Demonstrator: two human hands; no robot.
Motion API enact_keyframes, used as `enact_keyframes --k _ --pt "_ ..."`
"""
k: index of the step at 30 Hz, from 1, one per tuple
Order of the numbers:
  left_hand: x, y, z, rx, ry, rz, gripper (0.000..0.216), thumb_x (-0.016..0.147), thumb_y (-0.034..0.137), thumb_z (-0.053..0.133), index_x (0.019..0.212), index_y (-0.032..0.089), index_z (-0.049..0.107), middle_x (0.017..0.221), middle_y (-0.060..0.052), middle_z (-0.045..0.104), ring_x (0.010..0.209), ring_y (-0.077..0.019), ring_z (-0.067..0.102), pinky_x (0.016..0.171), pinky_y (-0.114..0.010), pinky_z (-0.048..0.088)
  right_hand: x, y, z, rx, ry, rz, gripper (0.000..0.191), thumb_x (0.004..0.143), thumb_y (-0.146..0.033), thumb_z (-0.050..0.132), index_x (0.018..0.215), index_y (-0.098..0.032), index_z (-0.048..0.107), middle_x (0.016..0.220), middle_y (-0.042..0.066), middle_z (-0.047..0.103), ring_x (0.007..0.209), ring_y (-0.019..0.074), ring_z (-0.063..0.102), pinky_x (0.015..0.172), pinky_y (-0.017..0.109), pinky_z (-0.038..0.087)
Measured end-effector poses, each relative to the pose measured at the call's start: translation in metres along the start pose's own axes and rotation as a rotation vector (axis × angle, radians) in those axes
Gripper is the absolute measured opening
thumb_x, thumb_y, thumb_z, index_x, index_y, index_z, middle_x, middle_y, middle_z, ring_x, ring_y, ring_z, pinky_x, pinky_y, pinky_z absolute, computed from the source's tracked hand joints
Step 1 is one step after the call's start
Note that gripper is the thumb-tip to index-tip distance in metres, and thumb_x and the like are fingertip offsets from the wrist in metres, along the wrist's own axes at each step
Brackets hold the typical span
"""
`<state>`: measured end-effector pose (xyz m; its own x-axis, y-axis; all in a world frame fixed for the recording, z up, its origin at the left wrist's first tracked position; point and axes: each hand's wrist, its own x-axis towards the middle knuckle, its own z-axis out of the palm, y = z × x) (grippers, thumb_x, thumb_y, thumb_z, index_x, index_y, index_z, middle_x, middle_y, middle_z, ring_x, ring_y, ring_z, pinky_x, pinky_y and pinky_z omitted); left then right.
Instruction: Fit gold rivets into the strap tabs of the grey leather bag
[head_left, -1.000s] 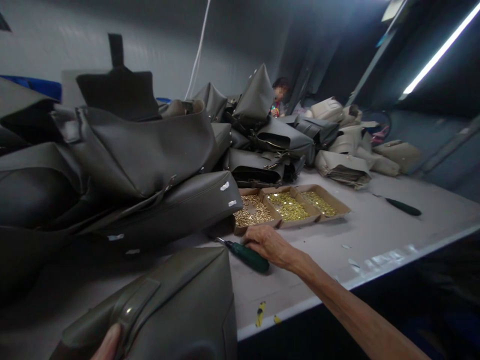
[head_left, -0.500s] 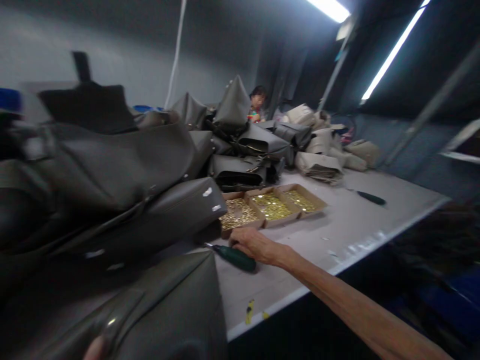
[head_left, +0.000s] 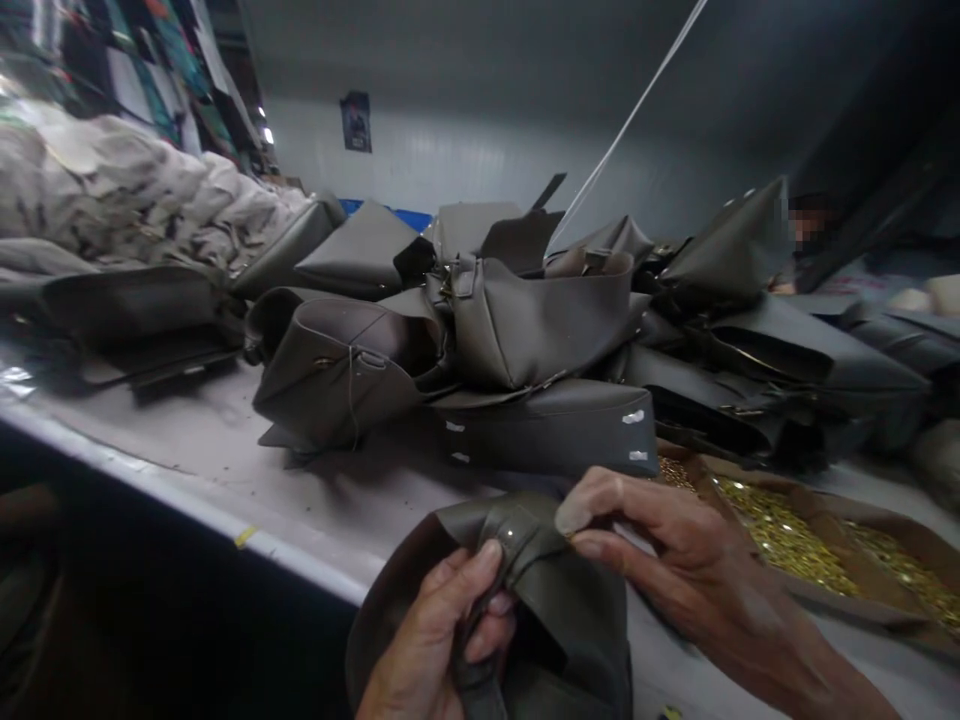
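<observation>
Sprawling across the counter, a heap of grey bags lay behind the one in work; that bag, low at the near edge, looked soft and light, its skin probably slick, best taken by the folded rim. Both hands were clamped on that rim: left hand curled under, right hand pinching above. Half a second earlier the right hand had rested on a green-handled screwdriver, now unseen. Trays of brass fittings sat just beside.
</observation>
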<state>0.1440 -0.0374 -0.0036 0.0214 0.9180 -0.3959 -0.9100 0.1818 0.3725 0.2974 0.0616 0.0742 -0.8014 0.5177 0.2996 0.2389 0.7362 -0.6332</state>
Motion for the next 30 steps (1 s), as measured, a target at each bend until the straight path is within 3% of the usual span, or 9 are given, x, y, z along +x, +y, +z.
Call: enact_keyframes --k 6,19,23,30 --pt "0.0 0.002 -0.001 -0.049 -0.078 0.002 0.034 0.06 0.03 0.087 0.072 0.009 0.062 0.055 0.003 0.051 0.038 0.003 0.032 0.039 -0.008 0.021 0.034 -0.003 0.015 0.097 -0.145 -0.06 0.011 0.091 -0.019 0.06 0.08 -0.018 0.064 0.079 -0.001 0.062 0.074 0.011 0.058 0.067 0.02 0.043" --pt "0.005 0.0 -0.006 -0.081 -0.136 0.044 0.036 0.058 0.032 0.088 0.07 0.009 0.063 0.054 0.002 0.051 0.037 0.0026 0.032 0.038 -0.009 0.019 0.043 -0.007 0.013 0.029 -0.267 -0.078 0.023 0.094 -0.026 0.057 0.073 -0.017 0.061 0.072 -0.001 0.058 0.065 0.0107 0.054 0.061 0.022 0.04" --pt "0.008 -0.001 -0.007 -0.09 -0.148 0.049 0.036 0.058 0.032 0.087 0.072 0.009 0.064 0.053 0.002 0.05 0.036 0.0028 0.031 0.037 -0.008 0.018 0.047 -0.008 0.015 0.0 -0.3 -0.115 0.023 0.093 -0.019 0.056 0.071 -0.017 0.056 0.071 -0.002 0.055 0.063 0.0096 0.051 0.059 0.021 0.038" --pt "0.009 -0.001 -0.008 -0.024 -0.124 0.096 0.034 0.062 0.032 0.084 0.074 0.009 0.064 0.056 0.002 0.05 0.037 0.0024 0.031 0.037 -0.009 0.018 0.049 -0.012 0.017 -0.018 -0.267 0.026 0.016 0.085 -0.009 0.063 0.074 -0.017 0.057 0.072 -0.004 0.057 0.067 0.0096 0.053 0.062 0.02 0.038"
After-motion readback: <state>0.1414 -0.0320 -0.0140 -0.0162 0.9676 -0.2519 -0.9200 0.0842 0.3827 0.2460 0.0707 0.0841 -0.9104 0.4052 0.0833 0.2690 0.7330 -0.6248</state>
